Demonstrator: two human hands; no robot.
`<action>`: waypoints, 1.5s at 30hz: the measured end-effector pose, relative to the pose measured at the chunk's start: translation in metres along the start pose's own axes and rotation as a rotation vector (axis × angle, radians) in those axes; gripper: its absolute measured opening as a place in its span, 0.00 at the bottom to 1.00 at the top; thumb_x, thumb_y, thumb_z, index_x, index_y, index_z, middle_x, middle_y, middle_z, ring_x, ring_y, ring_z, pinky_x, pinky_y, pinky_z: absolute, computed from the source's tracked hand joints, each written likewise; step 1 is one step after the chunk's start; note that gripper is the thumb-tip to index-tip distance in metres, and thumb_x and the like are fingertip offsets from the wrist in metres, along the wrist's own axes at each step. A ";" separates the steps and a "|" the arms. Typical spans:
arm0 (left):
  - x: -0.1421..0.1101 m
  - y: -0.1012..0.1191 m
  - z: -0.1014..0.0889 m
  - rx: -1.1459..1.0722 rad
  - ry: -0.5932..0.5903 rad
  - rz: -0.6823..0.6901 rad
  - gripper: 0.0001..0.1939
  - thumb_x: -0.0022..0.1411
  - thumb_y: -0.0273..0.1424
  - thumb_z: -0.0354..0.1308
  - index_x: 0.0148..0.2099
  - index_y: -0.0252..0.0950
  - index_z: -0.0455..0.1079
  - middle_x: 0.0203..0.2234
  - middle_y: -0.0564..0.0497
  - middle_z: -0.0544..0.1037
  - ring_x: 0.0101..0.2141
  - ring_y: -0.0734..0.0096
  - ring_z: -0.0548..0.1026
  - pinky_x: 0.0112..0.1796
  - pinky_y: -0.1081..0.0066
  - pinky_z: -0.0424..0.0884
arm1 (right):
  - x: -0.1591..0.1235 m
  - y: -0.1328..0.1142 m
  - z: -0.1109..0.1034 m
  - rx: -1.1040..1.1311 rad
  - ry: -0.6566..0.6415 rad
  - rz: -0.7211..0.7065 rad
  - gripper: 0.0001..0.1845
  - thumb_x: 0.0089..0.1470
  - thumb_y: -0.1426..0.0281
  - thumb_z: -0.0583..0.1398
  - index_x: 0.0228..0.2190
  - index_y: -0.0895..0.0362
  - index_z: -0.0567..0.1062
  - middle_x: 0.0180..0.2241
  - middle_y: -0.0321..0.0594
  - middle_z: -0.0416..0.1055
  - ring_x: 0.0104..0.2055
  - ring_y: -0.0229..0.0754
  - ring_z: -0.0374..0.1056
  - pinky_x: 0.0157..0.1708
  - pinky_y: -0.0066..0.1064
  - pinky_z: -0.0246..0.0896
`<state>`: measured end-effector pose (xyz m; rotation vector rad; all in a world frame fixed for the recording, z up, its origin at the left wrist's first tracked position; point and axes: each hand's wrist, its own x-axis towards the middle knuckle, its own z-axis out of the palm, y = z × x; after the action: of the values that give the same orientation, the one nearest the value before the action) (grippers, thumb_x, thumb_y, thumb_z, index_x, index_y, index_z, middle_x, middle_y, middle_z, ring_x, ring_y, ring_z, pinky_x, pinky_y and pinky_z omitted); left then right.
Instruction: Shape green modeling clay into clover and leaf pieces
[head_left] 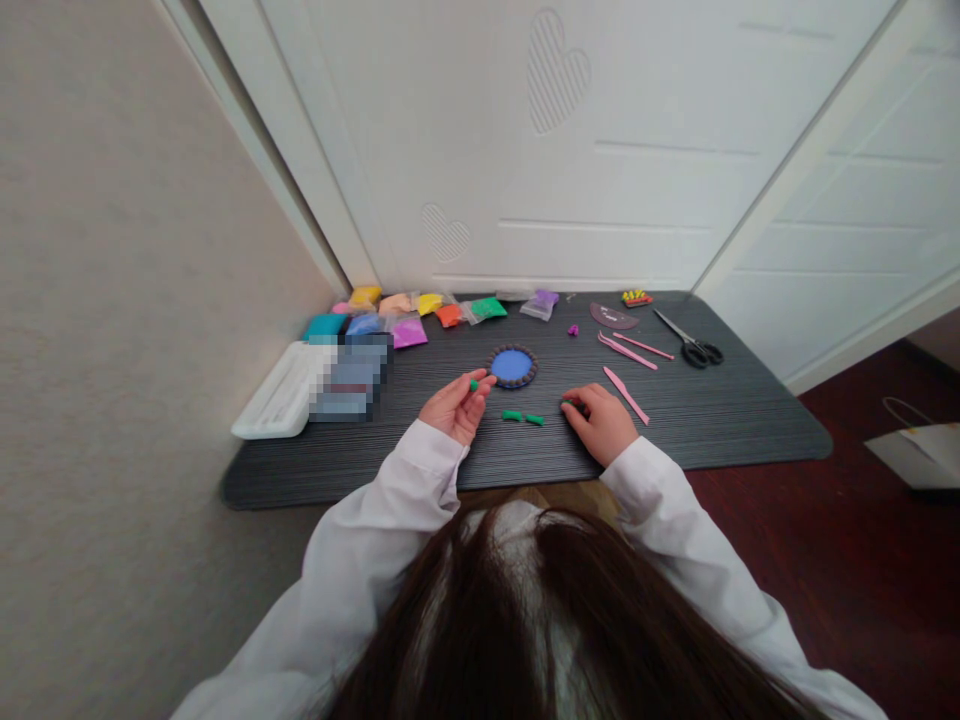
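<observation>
Okay, head view: a small green piece (474,385) is pinched in the left hand (454,405), just beside the brown-rimmed blue disc (513,366). Two green strips (511,415) are laid on the dark table (420,455) between the hands. The right hand (606,425) is curled against the tabletop (whether anything is gripped can't be told).

Dark ribbed counter (337,455). On it: blue disc (513,366) with brown edging, two green pieces (512,415), coloured bags (488,308) along back, white box (274,400) at left, pink tools (627,396), scissors (700,353) at right.
</observation>
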<state>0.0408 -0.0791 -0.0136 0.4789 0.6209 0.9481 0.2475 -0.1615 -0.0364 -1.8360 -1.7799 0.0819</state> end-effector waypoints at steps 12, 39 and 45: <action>0.002 -0.003 -0.003 0.042 0.006 0.078 0.02 0.53 0.26 0.54 0.29 0.34 0.67 0.15 0.55 0.71 0.12 0.86 0.66 0.12 0.88 0.62 | -0.001 -0.001 -0.001 0.012 0.009 -0.011 0.10 0.49 0.67 0.52 0.33 0.55 0.70 0.32 0.40 0.67 0.34 0.40 0.63 0.34 0.33 0.57; 0.000 -0.008 0.008 0.174 -0.020 0.120 0.16 0.47 0.36 0.58 0.21 0.35 0.54 0.11 0.58 0.66 0.09 0.83 0.60 0.10 0.83 0.49 | 0.006 -0.006 -0.006 0.119 0.325 0.142 0.22 0.50 0.63 0.51 0.46 0.59 0.60 0.36 0.45 0.65 0.35 0.42 0.61 0.38 0.36 0.57; 0.006 -0.015 0.016 0.211 -0.049 0.174 0.13 0.41 0.27 0.62 0.29 0.34 0.61 0.19 0.52 0.74 0.18 0.80 0.69 0.19 0.80 0.63 | 0.033 -0.023 -0.003 0.516 0.597 0.250 0.18 0.54 0.63 0.45 0.43 0.58 0.61 0.38 0.44 0.63 0.38 0.39 0.61 0.38 0.32 0.58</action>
<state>0.0634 -0.0833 -0.0126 0.7517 0.6455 1.0370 0.2320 -0.1330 -0.0126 -1.4847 -0.9993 0.0707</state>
